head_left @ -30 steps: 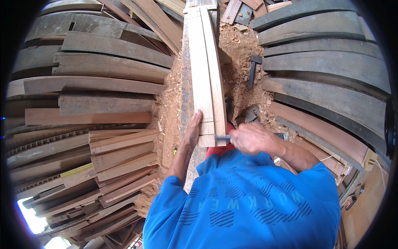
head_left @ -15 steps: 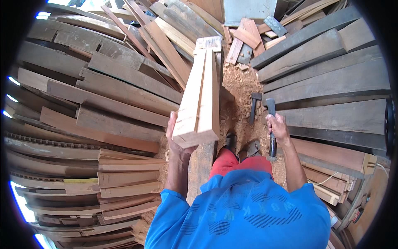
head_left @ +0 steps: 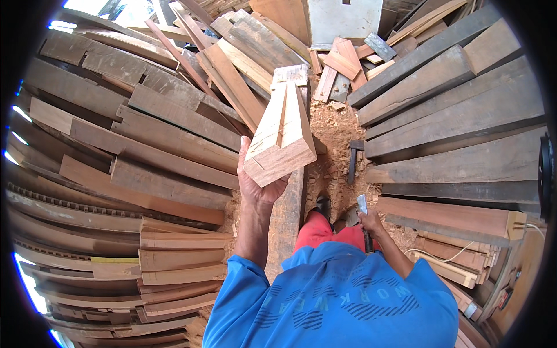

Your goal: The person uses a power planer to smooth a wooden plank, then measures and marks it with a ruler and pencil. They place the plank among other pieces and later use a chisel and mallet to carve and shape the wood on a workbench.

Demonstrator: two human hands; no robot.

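Observation:
My left hand is closed around the near end of a pale wooden piece with a long groove along its top. That near end is tilted up above a narrow wooden beam, while the far end is close to a small wooden block at the beam's far end. My right hand, low by my red trousers, grips a chisel. Its flat metal blade points up and its dark handle runs down behind the fingers. A hammer lies on the shavings, right of the beam.
Stacked boards line the left side, with thick planks along the right. Wood shavings cover the floor between the beam and the planks. Offcuts lie at the far end before a pale panel. A white cable hangs at the right.
The wooden piece's near end has come up, showing more of its end face. My right hand has moved down and toward my body with the chisel. The hammer still lies on the floor.

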